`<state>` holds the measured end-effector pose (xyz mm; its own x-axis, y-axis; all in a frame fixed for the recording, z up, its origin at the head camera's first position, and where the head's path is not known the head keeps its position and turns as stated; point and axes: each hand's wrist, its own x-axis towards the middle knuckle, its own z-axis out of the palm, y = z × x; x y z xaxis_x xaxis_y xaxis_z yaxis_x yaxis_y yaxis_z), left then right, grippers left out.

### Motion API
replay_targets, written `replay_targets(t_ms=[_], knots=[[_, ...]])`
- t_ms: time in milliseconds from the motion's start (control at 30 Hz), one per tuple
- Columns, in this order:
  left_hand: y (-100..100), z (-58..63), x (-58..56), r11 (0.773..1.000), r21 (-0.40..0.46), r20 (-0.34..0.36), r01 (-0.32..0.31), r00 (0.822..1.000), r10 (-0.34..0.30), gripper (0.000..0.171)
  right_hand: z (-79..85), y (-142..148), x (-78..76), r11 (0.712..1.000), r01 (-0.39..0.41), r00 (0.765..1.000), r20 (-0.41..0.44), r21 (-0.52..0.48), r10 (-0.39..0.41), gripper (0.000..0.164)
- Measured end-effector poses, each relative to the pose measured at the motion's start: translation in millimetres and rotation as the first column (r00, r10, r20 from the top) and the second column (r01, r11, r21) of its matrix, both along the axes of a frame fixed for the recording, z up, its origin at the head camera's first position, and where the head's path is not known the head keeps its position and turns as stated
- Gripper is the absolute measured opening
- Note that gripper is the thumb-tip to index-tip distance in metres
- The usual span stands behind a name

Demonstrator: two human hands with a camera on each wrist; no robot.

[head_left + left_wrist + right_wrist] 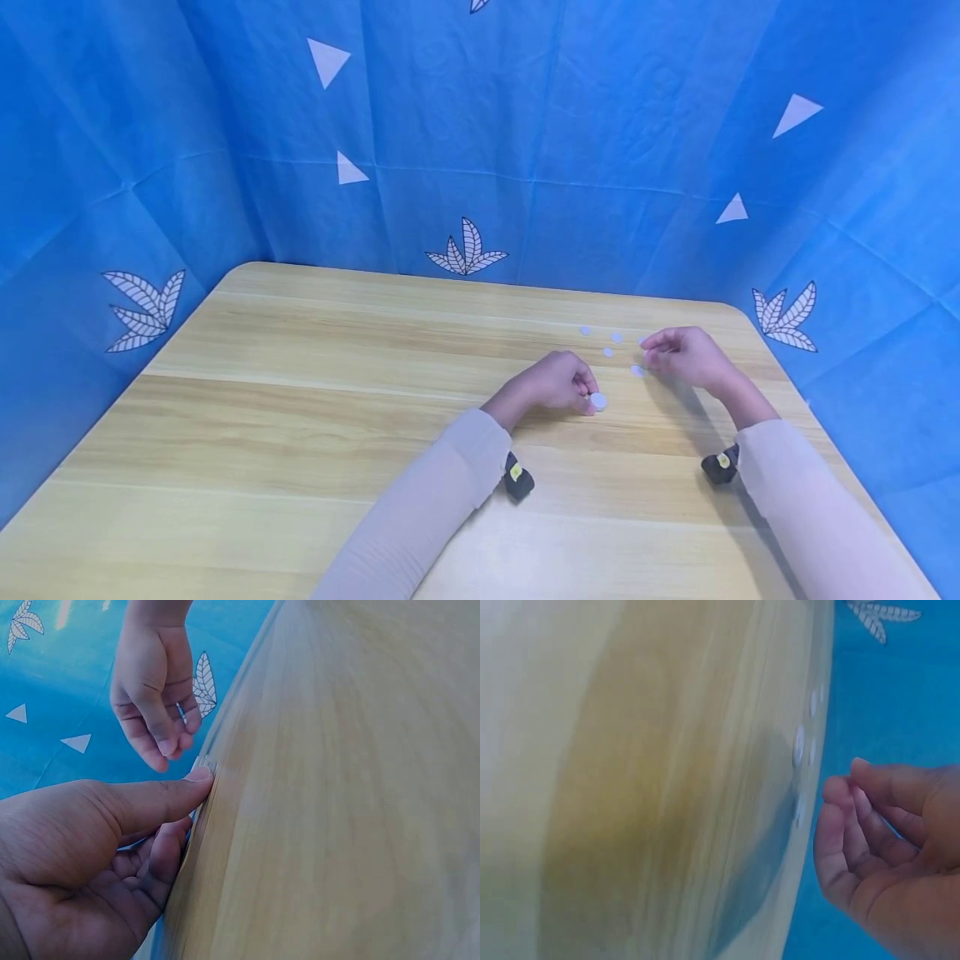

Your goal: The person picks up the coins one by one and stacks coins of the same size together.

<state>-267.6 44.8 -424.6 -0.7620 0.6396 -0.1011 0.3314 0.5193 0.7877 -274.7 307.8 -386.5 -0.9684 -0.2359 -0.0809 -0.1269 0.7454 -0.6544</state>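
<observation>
The thumb and fingertips of the left hand [551, 382] pinch a white disc [597, 402] at their tips. The right hand's [690, 358] fingertips sit narrowly together; whether they hold anything, I cannot tell. Near them, loose discs [637, 370] lie scattered on the wooden table [300, 417].

Pale wood-grain table [262, 433], small white discs [607, 352] scattered toward far right
</observation>
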Motion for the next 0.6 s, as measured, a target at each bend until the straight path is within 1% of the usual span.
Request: replay_targets(t_ms=[233,400,500,600], knots=[[-0.6,-1.4,-0.1,1.000,0.005,0.008,-0.005,1.000,0.005,0.016,-5.4,6.4,-12.7,0.995,0.006,0.999,-0.036,0.100,-0.002,0.025],[-0.6,-1.0,0.2,1.000,0.007,0.015,-0.008,1.000,0.008,0.016,-12.4,11.7,-21.7,0.984,0.015,0.996,-0.086,0.177,0.000,0.020],[-0.5,-0.1,0.5,1.000,0.009,0.020,-0.007,1.000,0.007,0.016,-15.3,14.6,-27.0,0.980,0.025,0.993,-0.119,0.195,-0.002,0.018],[-0.6,0.3,0.6,1.000,0.006,0.020,-0.008,1.000,0.007,0.015,-17.7,17.4,-33.2,0.979,0.041,0.991,-0.130,0.199,-0.015,0.019]])
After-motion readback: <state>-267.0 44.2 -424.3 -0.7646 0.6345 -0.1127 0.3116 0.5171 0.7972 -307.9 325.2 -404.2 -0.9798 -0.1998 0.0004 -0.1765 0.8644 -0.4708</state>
